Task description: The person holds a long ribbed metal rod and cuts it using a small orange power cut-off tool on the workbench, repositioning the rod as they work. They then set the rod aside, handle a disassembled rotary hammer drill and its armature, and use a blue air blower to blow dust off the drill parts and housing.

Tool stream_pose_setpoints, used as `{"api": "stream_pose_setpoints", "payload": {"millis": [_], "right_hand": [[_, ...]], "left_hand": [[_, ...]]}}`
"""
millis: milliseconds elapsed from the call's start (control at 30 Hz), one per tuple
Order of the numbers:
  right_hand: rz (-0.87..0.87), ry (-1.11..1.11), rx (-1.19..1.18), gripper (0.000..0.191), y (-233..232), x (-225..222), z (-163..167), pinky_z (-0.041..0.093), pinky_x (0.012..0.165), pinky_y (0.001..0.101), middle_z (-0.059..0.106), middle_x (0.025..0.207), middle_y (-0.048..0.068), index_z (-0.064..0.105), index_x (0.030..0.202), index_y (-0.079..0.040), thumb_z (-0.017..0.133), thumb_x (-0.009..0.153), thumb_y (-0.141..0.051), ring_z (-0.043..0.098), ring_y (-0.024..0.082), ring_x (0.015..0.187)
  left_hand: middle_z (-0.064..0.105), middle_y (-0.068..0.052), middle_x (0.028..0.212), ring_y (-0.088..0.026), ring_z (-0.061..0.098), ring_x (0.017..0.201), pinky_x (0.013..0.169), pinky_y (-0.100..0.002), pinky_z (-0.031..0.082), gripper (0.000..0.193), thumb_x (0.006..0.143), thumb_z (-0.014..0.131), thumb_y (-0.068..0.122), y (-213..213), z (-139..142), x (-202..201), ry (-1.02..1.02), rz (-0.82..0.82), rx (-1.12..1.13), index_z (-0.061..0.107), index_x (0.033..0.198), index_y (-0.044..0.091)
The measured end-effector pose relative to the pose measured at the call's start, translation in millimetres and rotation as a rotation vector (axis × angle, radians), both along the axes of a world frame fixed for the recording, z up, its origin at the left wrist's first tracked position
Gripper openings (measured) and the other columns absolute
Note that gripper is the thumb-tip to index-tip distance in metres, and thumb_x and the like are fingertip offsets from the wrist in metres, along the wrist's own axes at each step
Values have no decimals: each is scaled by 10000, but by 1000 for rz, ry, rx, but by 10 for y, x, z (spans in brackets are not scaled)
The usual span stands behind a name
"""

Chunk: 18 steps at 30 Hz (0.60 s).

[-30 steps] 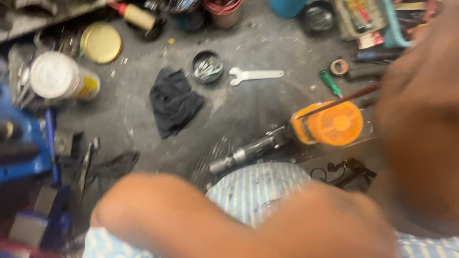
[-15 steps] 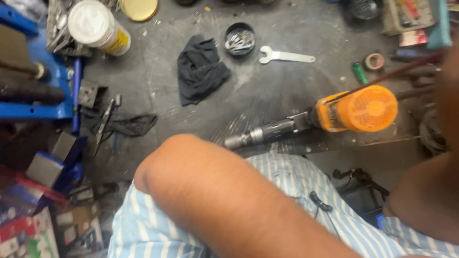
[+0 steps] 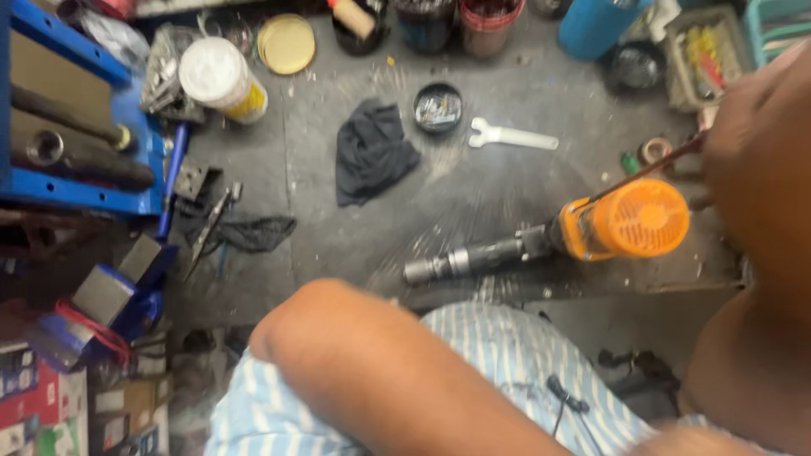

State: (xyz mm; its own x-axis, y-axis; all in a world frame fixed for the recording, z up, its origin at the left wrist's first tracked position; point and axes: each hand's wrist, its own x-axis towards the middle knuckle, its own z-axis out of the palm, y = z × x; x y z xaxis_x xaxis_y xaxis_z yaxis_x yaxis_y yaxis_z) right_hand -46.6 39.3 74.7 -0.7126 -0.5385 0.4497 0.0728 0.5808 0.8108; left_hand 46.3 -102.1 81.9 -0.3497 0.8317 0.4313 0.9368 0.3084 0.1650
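**Orange power tool on floor, thin rod in right hand**

While the orange-capped power tool (image 3: pixel 591 232) lies on the grey floor (image 3: pixel 473 194), the right hand (image 3: pixel 748 139) is closed on a thin rod (image 3: pixel 646 171) reaching its cap. Left hand: out of sight, state undetermined. Judged heavy, rigid; best gripped at the dark metal barrel. A white wrench (image 3: pixel 511 135) lies apart.

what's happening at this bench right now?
A person sits over a grey workshop floor. The right hand holds a thin rod at the orange motor housing of a power tool lying on its side. The left hand is out of view. A black rag, spanner and small tin of screws lie nearby.
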Motion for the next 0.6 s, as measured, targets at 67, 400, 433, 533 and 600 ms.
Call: {"api": "stream_pose_setpoints", "payload": {"millis": [67,400,433,533,600], "right_hand": [[0,21,43,230,42,7,40,443,878,336,570,1136,129,590,1228,-12,559,1082,-186,571,239,1015],[44,36,-351,324,1,-40,250,425,855,372,561,964,77,601,1052,-69,603,1056,-392,566,220,898],[71,51,-354,312,-13,-92,308,431,857,374,565,923,60,615,1028,-88,623,1030,-400,564,213,860],[225,45,-368,167,58,-178,559,418,889,348,571,952,45,610,1032,-114,637,1009,-277,557,205,883],[650,-52,-537,128,80,-329,637,408,851,364,576,886,45,581,925,-132,689,943,-199,549,216,834]], "left_hand": [[713,-90,1075,-306,702,998,787,-455,549,246,930,659,288,-69,-172,93,-136,-12,-22,667,1087,99],[606,-153,1250,-317,585,1084,825,-450,491,988,637,827,506,-292,-2019,-610,-305,662,80,471,1389,-27],[616,-128,1237,-298,595,1093,841,-436,498,932,671,828,471,-253,-2145,-617,-333,633,14,485,1400,0],[642,-76,1218,-254,619,1111,871,-402,513,819,735,832,380,-193,-2418,-622,-333,571,-94,518,1415,48],[652,-75,1232,-243,628,1114,868,-391,518,803,724,834,335,-193,-2507,-626,-256,560,-42,527,1402,32]]}}
